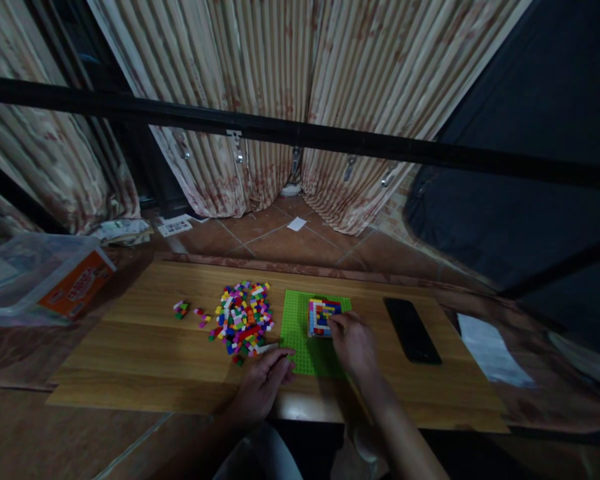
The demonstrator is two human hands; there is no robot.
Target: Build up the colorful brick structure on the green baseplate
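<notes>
A green studded baseplate (296,327) lies on the wooden board. On it stands a low, squarish build of toy bricks (318,308), with white, red, blue and yellow parts. My right hand (356,343) reaches over the plate from the right, thumb and forefinger pinched at the build's right side; anything between the fingertips is too small to make out. My left hand (264,381) rests by the plate's front left corner, fingers curled together, and what they may hold is hidden. Just left of the plate spreads a pile of loose multicoloured bricks (245,317).
A few bricks (181,309) lie apart at the left of the wooden board (150,347). Right of the plate is a black phone-like slab (413,331). Beyond the board are a clear plastic box (20,280) at left and white paper (493,350) at right. A dark bar (300,133) crosses behind.
</notes>
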